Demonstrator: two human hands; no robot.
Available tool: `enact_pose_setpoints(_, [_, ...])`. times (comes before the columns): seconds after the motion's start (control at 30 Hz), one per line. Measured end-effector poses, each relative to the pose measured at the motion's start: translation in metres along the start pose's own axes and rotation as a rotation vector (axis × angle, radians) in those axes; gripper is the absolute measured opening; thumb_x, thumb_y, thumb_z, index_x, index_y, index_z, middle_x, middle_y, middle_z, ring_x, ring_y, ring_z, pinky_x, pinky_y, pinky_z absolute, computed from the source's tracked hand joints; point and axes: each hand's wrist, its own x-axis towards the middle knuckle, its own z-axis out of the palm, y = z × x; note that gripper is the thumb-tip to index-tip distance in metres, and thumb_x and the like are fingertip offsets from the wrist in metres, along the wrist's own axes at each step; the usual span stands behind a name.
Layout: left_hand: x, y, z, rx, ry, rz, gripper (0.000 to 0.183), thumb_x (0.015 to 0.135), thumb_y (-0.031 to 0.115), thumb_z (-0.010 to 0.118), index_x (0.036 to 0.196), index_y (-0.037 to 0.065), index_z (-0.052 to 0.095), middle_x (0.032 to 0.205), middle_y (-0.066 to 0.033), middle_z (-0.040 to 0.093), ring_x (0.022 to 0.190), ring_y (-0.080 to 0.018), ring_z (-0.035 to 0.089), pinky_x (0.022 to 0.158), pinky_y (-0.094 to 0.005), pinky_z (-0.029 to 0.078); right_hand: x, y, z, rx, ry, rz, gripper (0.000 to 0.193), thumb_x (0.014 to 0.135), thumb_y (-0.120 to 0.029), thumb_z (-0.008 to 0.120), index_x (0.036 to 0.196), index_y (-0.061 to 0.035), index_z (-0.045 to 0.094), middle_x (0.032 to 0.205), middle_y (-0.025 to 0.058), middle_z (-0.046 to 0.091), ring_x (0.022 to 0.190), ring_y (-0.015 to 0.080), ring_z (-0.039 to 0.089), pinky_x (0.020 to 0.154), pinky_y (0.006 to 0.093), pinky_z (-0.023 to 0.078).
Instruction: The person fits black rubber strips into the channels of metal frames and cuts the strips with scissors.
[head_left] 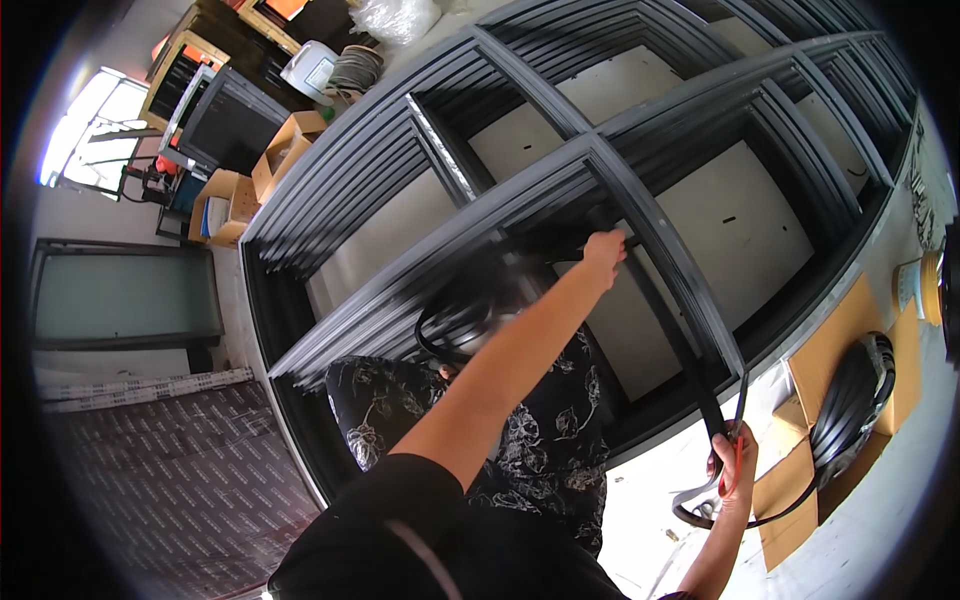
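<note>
My left arm reaches across the stacked dark grey metal frames (pixel 690 260). My left hand (pixel 604 256) is closed in a pinch near a crossbar, on what looks like a thin black rubber strip; the fingertips are partly hidden. Lower right, my right hand (pixel 735 462) is closed around a red-handled hand tool (pixel 731 474), its exact kind unclear. That hand also holds a black rubber strip (pixel 741 405), which rises to the frame corner. From beneath the hand, the strip loops towards a coil of black strip (pixel 850 410) in an open cardboard box (pixel 785 500).
Pale boards (pixel 735 230) show through the frame openings. A yellow-lidded tub (pixel 920 285) stands beyond the box at right. Cardboard boxes (pixel 225 205), a cable coil (pixel 355 70) and a white jug (pixel 310 68) are at the far left. A glazed panel (pixel 125 295) leans against the left wall.
</note>
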Motion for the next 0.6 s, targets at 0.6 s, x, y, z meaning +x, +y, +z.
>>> enact_pose_setpoints(0.6, [-0.029,-0.085,0.044,-0.108,-0.144,-0.616,0.077,0.095,0.05,0.052,0.154,0.017,0.015,0.151,-0.0225,0.029,0.127,-0.0391,0.048,0.098,-0.0579,0.043,-0.008,-0.046,0.033,0.069,-0.193,-0.155,0.047,0.075,-0.029,0.082,0.096,0.0013,0.052,0.058,0.0062,0.054,0.039,0.0148,0.052,0.037,0.0249,0.042])
